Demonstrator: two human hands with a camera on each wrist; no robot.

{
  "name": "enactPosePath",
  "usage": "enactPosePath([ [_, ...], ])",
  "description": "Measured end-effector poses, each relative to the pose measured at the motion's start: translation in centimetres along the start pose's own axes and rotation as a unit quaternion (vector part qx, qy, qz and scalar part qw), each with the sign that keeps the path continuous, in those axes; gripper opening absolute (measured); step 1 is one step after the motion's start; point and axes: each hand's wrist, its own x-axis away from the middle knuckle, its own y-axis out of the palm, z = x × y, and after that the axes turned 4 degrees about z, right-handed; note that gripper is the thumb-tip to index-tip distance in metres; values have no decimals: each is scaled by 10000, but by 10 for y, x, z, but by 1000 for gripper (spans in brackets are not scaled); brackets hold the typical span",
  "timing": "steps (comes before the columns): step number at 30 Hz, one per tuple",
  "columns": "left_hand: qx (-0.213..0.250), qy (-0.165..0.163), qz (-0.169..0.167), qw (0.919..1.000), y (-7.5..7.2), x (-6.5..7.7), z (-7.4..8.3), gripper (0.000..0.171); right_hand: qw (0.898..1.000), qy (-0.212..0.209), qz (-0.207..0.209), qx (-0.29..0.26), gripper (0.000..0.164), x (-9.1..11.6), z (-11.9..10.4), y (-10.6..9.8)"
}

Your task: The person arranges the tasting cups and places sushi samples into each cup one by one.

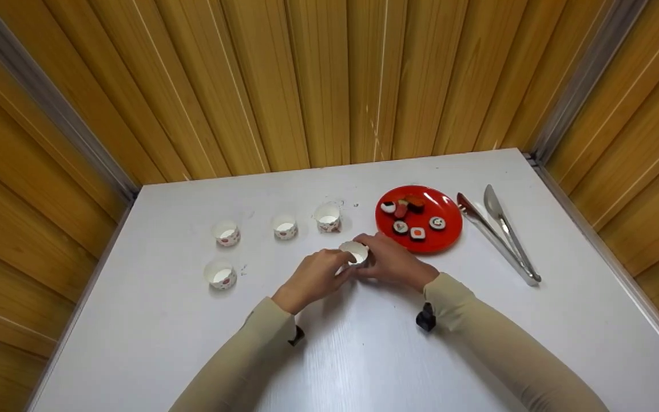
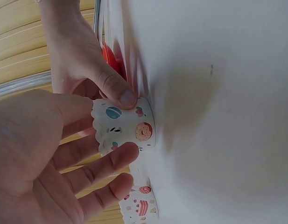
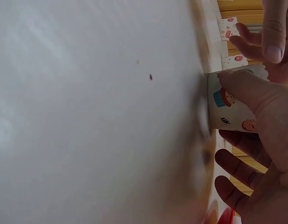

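A white paper baking cup with printed cupcakes and a doughnut stands upright on the white table between both hands. My right hand grips its side, thumb on the printed wall, the other fingers loosely spread. From the left, my left hand reaches to the scalloped rim with one fingertip over the opening. In the left wrist view its other fingers lie spread beside the cup.
Several similar cups stand to the left, among them one behind my left hand. A red plate with several sushi pieces lies at the right. Beyond it are metal tongs and a long silver utensil. Wood-patterned walls enclose the table.
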Motion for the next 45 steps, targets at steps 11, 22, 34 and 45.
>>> enactPosePath([
  [11,-125,38,54,9999,1,-1,2,4,9999,72,-10,-130,49,-1,-1,0],
  [22,-90,-8,55,9999,1,-2,2,11,9998,159,-39,-135,50,0,-1,-1],
  [34,-178,6,-24,9998,1,-3,3,12,9995,193,-27,-235,49,-1,-1,0],
  [45,-114,74,80,9999,-5,-2,5,12,9990,340,-103,-258,56,-1,-2,-1],
])
